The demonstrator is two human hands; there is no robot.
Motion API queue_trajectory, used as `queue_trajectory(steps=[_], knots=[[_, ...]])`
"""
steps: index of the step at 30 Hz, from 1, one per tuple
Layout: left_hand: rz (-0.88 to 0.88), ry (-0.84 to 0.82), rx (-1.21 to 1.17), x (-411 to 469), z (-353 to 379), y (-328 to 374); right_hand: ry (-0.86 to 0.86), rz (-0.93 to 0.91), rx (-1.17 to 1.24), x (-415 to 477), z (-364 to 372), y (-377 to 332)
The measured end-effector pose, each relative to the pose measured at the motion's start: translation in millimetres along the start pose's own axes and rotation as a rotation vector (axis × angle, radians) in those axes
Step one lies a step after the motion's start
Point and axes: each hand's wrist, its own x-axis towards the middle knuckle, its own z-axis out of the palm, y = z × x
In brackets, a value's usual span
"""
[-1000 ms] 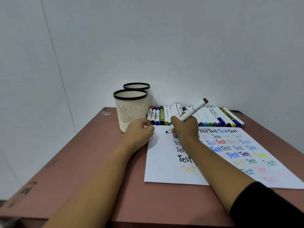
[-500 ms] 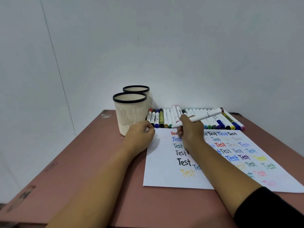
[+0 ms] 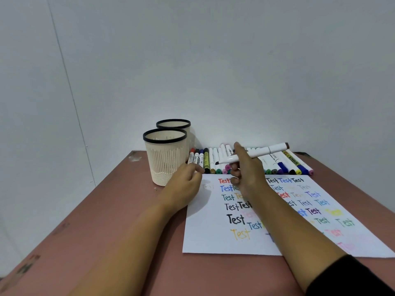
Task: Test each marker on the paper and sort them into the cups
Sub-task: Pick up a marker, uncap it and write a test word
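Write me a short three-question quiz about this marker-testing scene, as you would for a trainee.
1. True or false: the right hand holds a white marker clear of the paper.
2. How many cups stand left of the row of markers? A) one B) two C) three
3. Fill in: the word written over and over on the paper is ____.

Key: 1 true; 2 B; 3 Test.

Cups (image 3: pixel 165 161) and the marker row (image 3: pixel 213 161) block the far edge; bare tabletop (image 3: pixel 119 210) left of the paper (image 3: pixel 209 238) leaves passage.
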Motion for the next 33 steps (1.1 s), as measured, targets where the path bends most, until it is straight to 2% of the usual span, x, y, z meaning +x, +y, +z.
queue_trajectory(steps=[5,10,17,22,29,33], knots=[[0.075,-0.031,0.077,-0.2,-1.2,-3.1,-0.095,-0.057,-0.130,-3.8,1.4,3.4],[0.111,0.020,-0.035,-1.6,-0.7,-2.9,-0.120,-0.053,-0.172,-5.5,3.0,4.6],[0.160,0.030,-0.043,0.4,-1.0,-2.8,-0.167,-0.057,-0.163,-5.6,4.3,5.4],[0.150,0.051,-0.052,0.2,0.1,-3.6,-0.110,-0.095,-0.122,-3.5,0.9,3.2],[0.147,-0.001,-0.176,1.8,4.9,-4.5,-0.320,-0.015,-0.219,-9.1,4.9,8.0],[0.023,-0.024,-0.365,1.6,4.6,-1.1,-0.309,-0.004,-0.117,-6.8,3.5,7.3]])
